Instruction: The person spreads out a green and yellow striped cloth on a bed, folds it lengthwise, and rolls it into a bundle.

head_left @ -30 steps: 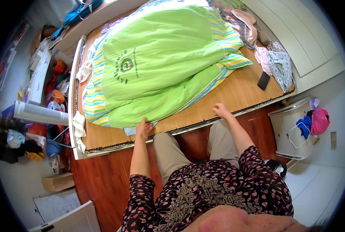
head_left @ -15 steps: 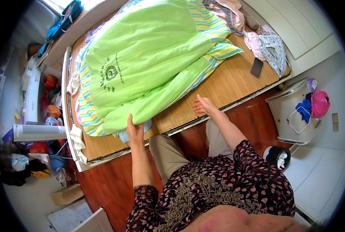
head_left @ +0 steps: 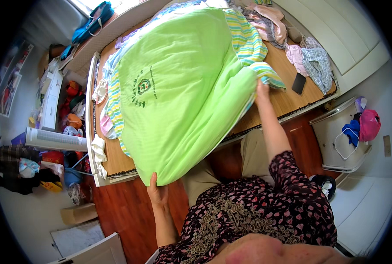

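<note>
A bright green quilt (head_left: 185, 92) with striped blue, yellow and white borders and a printed emblem is spread across the bed. My left hand (head_left: 158, 193) grips its near left corner, pulled out past the bed's front edge, thumb on top and the other fingers partly hidden. Further right, my right hand (head_left: 262, 91) is closed on the quilt's near right edge, beside a folded striped border (head_left: 268, 75). Between my hands the near edge hangs raised over my knees.
On the bed's wooden surface lie a dark phone (head_left: 298, 83) and rumpled clothes (head_left: 318, 66) at the right. White cloth (head_left: 98, 154) lies by the left edge. A pale cabinet (head_left: 337, 141) bearing a pink bag (head_left: 369, 125) stands right. Clutter fills the left side.
My left hand has drawn the quilt's near left corner toward me, off the bed. My right hand, empty before, has moved up and right and taken hold of the right edge.
</note>
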The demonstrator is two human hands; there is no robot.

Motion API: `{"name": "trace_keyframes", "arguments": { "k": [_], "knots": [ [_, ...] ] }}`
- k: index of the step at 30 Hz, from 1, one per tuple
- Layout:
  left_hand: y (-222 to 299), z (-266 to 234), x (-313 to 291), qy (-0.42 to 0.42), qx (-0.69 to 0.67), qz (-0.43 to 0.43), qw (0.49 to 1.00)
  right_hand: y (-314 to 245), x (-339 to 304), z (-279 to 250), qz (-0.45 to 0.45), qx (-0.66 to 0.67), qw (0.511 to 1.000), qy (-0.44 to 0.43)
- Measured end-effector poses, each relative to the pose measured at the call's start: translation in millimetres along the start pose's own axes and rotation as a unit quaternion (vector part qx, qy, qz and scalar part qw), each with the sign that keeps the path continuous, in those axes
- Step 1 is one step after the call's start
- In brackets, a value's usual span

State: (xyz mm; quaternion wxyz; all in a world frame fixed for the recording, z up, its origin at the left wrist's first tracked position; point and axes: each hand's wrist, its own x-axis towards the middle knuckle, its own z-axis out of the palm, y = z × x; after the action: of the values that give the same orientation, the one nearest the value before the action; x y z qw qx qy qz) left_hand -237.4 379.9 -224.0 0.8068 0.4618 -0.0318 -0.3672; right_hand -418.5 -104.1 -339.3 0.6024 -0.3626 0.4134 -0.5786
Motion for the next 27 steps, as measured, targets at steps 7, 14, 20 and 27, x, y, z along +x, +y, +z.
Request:
{"name": "trace_keyframes", "arguments": {
  "k": [7, 14, 20, 27],
  "knots": [
    [-5, -30, -22, 0.043, -0.033, -0.045, 0.998, -154, -96, -106, -0.063, -0.095, 0.991, -0.065],
    [-70, -87, -62, 0.062, -0.027, -0.222, 0.973, -41, -162, -276, 0.224, -0.094, 0.965, 0.097],
    [-104, -106, -43, 0.125, 0.112, -0.241, 0.956, 52, -153, -325, 0.284, -0.019, 0.955, 0.078],
    [-137, -179, 4, 0.068, -0.133, -0.124, 0.981, 59, -123, -336, 0.237, 0.106, 0.964, 0.062]
  ]
}}
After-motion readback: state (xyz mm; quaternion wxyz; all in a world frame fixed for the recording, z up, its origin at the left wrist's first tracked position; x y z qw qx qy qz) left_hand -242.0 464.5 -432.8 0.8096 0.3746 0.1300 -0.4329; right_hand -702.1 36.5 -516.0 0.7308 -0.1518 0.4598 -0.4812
